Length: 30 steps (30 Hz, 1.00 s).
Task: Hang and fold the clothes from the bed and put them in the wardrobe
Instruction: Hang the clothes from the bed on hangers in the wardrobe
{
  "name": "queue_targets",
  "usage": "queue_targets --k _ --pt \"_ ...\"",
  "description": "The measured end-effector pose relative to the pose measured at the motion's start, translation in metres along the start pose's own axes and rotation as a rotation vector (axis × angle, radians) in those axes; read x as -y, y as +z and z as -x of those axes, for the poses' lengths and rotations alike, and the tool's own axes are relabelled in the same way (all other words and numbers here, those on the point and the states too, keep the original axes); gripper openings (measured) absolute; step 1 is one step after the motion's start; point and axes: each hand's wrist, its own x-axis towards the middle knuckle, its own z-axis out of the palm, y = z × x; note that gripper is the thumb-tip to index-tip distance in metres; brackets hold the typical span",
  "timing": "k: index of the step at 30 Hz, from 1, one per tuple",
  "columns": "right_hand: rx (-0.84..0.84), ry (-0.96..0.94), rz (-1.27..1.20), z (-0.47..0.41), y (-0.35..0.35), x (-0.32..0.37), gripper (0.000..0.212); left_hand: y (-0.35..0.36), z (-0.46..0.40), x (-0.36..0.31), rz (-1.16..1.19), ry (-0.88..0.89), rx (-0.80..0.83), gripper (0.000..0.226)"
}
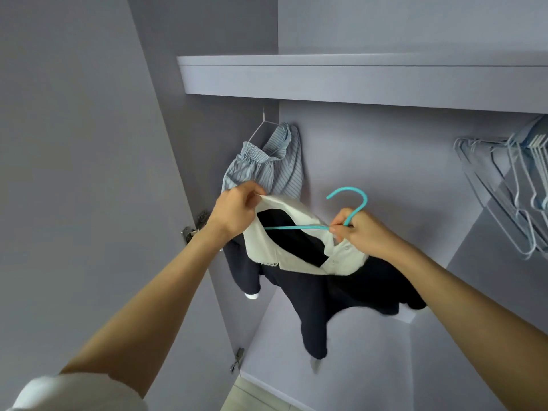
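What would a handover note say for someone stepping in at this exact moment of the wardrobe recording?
Left hand: pinches the white collar of the dark garment.
Right hand: grips the teal hanger at the base of its hook; the hanger's arm runs inside the neck opening.
Done: a striped blue garment already hangs at the back left, under the shelf.
Left: seat the dark garment fully on the hanger, then hang it in the wardrobe. Spare hangers hang at the right. The bed is out of view, so remaining clothes cannot be told.
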Motion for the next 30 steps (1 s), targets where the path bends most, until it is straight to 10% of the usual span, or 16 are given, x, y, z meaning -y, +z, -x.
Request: queue_targets --k 21,30 --pt "-0.025 -0.053 -0.127 0.000 0.015 0.004 0.027 0.034 0.025 -0.019 0.487 -0.011 0.222 0.020" --pt "0.036 -0.218 -0.191 0.004 0.003 0.026 0.024 0.030 0.028 -0.020 -0.225 0.248 0.297 0.026"
